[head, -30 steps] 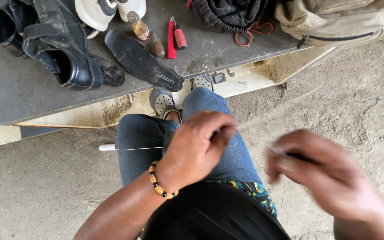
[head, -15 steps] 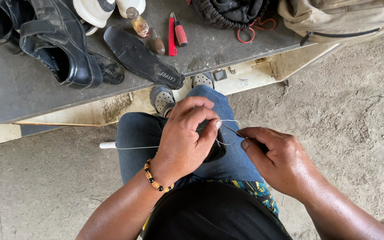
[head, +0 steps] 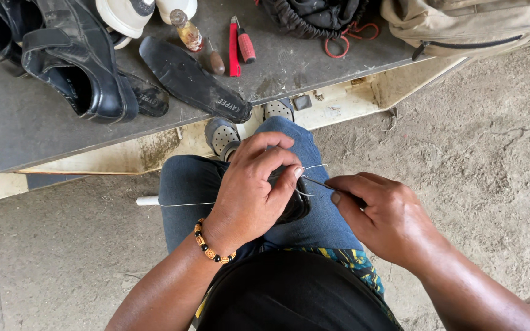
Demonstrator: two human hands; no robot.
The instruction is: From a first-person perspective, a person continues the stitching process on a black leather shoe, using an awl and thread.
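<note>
On the far left of the low table point(head: 44, 132) sit black shoes point(head: 72, 61), with a loose black sole point(head: 191, 79) beside them, then a small bottle point(head: 185, 30), a red screwdriver point(head: 243, 43), and at the far right a tan bag point(head: 461, 27). Below, over the knees in blue jeans point(head: 185, 190), a pale thread point(head: 185, 204) runs from a white spool end point(head: 147, 200) toward the lap. The left hand point(head: 249, 196), with a beaded bracelet point(head: 210, 245) at the wrist, has its grip closed around a dark shoe piece point(head: 289, 202), pressing it down on the thigh. Just to the right, the right hand point(head: 387, 220) pinches a thin needle or awl point(head: 317, 182), its tip touching the dark piece where the thread loops. Judging by this, stitching is underway; how many stitches are in cannot be told, since the hand covers the seam, and the loose sole lies unattached.
</note>
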